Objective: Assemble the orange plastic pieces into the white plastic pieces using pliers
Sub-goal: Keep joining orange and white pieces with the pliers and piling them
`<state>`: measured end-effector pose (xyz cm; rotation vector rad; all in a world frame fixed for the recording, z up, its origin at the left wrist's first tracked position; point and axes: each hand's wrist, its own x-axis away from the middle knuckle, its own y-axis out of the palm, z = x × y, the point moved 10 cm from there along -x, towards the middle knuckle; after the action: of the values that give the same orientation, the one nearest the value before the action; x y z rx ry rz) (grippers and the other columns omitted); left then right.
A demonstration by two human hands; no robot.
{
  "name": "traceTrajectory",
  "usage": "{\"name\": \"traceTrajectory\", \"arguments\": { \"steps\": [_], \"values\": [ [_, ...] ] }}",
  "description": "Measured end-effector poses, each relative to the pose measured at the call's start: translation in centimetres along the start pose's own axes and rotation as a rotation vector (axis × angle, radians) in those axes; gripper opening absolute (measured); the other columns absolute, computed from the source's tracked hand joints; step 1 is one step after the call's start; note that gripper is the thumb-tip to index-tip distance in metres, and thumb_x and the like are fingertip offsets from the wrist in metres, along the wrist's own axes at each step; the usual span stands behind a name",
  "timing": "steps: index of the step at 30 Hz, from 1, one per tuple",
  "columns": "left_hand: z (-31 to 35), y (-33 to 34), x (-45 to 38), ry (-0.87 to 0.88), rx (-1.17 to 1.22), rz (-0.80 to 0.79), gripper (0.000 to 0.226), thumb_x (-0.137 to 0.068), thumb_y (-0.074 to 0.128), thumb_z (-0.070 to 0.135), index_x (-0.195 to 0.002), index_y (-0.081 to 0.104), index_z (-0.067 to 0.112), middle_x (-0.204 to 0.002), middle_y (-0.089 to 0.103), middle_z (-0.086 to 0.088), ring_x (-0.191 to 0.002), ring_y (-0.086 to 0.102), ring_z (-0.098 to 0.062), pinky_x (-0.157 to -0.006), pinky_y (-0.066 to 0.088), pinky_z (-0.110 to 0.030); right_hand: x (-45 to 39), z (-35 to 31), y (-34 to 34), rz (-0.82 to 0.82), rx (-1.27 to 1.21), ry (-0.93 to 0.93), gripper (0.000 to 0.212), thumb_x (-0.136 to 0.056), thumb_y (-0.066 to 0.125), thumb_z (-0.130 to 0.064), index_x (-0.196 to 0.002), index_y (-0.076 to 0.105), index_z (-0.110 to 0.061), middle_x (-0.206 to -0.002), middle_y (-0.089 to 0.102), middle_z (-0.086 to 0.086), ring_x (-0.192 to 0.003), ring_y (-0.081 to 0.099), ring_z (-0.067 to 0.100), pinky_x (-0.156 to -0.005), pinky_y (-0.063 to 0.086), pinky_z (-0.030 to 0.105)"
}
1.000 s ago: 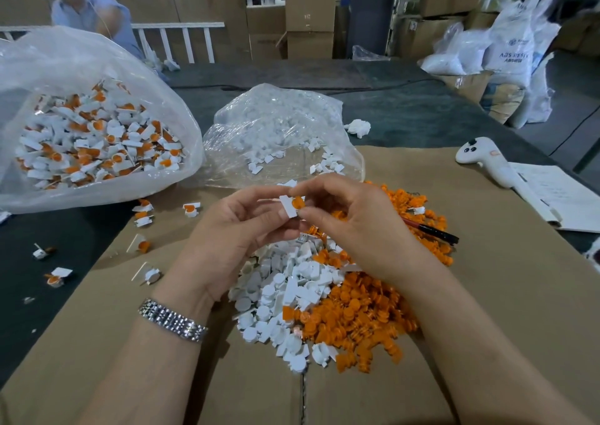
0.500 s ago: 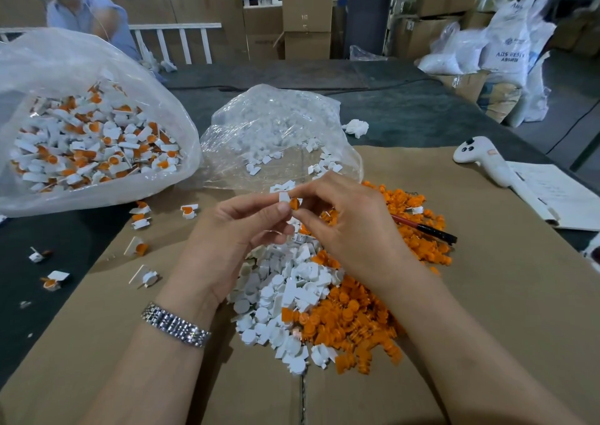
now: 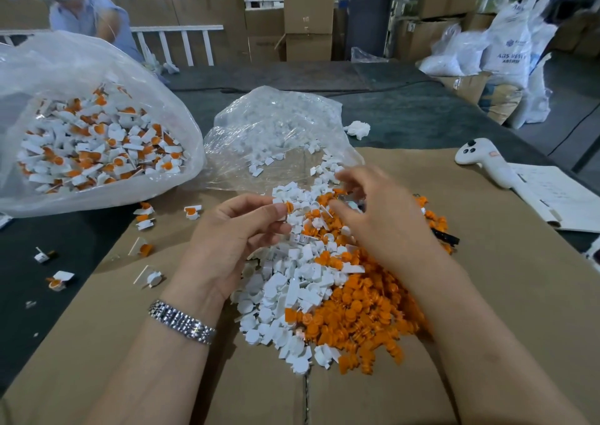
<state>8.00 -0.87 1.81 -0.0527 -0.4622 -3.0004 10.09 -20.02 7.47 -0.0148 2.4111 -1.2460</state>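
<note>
head view | left hand (image 3: pixel 233 239) pinched a white piece with an orange insert (image 3: pixel 285 207) between thumb and fingertips, above the pile | right hand (image 3: pixel 373 210) blurred, fingers loosely spread over the mixed white pieces (image 3: pixel 285 281) and orange pieces (image 3: pixel 360 314) on cardboard (image 3: pixel 503 294) | assembled parts filled the left bag (image 3: pixel 97 145)

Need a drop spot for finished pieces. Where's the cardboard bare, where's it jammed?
Bare cardboard sheet: the wide stretch right of the mixed pile, below the white controller and papers. Also the near strip between the forearms. Crowded: the pile itself, under the right hand and left hand. Left edge is dotted with loose assembled pieces beside the big bag.
</note>
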Motion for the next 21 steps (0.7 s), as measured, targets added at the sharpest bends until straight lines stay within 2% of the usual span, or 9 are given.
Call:
{"name": "traceTrajectory", "arguments": {
  "steps": [2, 4, 6, 10, 13, 16, 18, 19, 21],
  "values": [
    [-0.1, -0.1, 0.0, -0.009, 0.015, 0.006, 0.015, -0.059, 0.087, 0.016, -0.073, 0.081, 0.015, -0.083, 0.076, -0.012, -0.067, 0.074, -0.021, -0.055, 0.056, -0.021, 0.1, 3.9, 0.3, -0.113, 0.267, 0.228, 0.05, -0.094, 0.058, -0.055, -0.131, 0.055, -0.022, -0.126, 0.057, 0.003, -0.114, 0.057, 0.023, -0.097, 0.049, 0.046],
    [-0.1, -0.1, 0.0, -0.012, 0.024, 0.007, 0.015, -0.06, 0.087, 0.016, -0.073, 0.081, 0.015, -0.082, 0.076, -0.012, -0.068, 0.074, -0.021, -0.055, 0.056, -0.02, 0.7, 6.0, 1.1, -0.251, 0.374, 0.348, 0.054, -0.089, 0.06, -0.063, -0.12, 0.059, -0.019, -0.122, 0.057, 0.008, -0.119, 0.053, 0.031, -0.098, 0.047, 0.05],
    [-0.1, -0.2, 0.0, -0.01, 0.023, 0.013, 0.019, -0.057, 0.088, 0.019, -0.074, 0.082, 0.015, -0.083, 0.076, -0.012, -0.069, 0.075, -0.021, -0.055, 0.056, -0.02, 0.9, 6.4, 1.3, -0.282, 0.393, 0.364, 0.048, -0.087, 0.062, -0.062, -0.107, 0.061, -0.019, -0.114, 0.059, 0.008, -0.116, 0.053, 0.032, -0.097, 0.047, 0.051],
    [-0.1, -0.1, 0.0, -0.011, 0.036, 0.015, 0.022, -0.055, 0.09, 0.021, -0.074, 0.081, 0.016, -0.086, 0.076, -0.013, -0.069, 0.074, -0.021, -0.054, 0.056, -0.02, 0.6, 6.0, 1.3, -0.276, 0.402, 0.34, 0.031, -0.09, 0.061, -0.047, -0.099, 0.059, -0.018, -0.105, 0.059, 0.008, -0.105, 0.055, 0.032, -0.087, 0.05, 0.046],
    [0.0, -0.2, 0.0, -0.002, 0.053, 0.037, 0.022, -0.053, 0.09, 0.021, -0.072, 0.08, 0.017, -0.082, 0.076, -0.011, -0.068, 0.074, -0.02, -0.053, 0.055, -0.02, 0.4, 5.3, 0.7, -0.25, 0.317, 0.314, 0.025, -0.093, 0.058, -0.041, -0.096, 0.058, -0.016, -0.093, 0.059, 0.006, -0.086, 0.056, 0.025, -0.063, 0.043, 0.036],
    [0.1, -0.3, 0.0, 0.013, 0.057, 0.045, 0.018, -0.067, 0.086, 0.015, -0.082, 0.077, 0.013, -0.087, 0.076, -0.012, -0.071, 0.074, -0.019, -0.055, 0.056, -0.02, 0.0, 3.5, -1.3, -0.171, 0.158, 0.265, 0.019, -0.098, 0.054, -0.036, -0.095, 0.059, -0.018, -0.081, 0.06, 0.001, -0.07, 0.057, 0.016, -0.056, 0.047, 0.034],
    [0.4, -0.4, 0.1, 0.034, 0.066, 0.046, 0.022, -0.073, 0.083, 0.014, -0.092, 0.074, 0.008, -0.09, 0.076, -0.012, -0.073, 0.073, -0.018, -0.058, 0.057, -0.02, 0.1, 1.7, -2.0, -0.213, 0.035, 0.221, 0.016, -0.098, 0.054, -0.03, -0.088, 0.061, -0.021, -0.073, 0.06, 0.002, -0.058, 0.055, 0.007, -0.048, 0.043, 0.026],
    [0.5, -0.5, 0.1, 0.045, 0.08, 0.047, 0.023, -0.074, 0.082, 0.014, -0.094, 0.073, 0.007, -0.091, 0.076, -0.011, -0.074, 0.073, -0.018, -0.058, 0.056, -0.02, 0.3, 0.7, -1.7, -0.287, -0.024, 0.204, 0.017, -0.098, 0.054, -0.026, -0.087, 0.063, -0.018, -0.073, 0.064, 0.007, -0.056, 0.056, 0.006, -0.05, 0.048, 0.027],
    [0.9, -0.6, 0.2, 0.066, 0.114, 0.039, 0.019, -0.077, 0.08, 0.013, -0.094, 0.073, 0.006, -0.09, 0.076, -0.01, -0.074, 0.073, -0.017, -0.059, 0.056, -0.019, 1.1, -1.0, -0.3, -0.474, -0.103, 0.212, 0.02, -0.099, 0.055, -0.026, -0.091, 0.066, -0.011, -0.083, 0.071, 0.013, -0.065, 0.064, 0.014, -0.067, 0.057, 0.04]
  ]
}}
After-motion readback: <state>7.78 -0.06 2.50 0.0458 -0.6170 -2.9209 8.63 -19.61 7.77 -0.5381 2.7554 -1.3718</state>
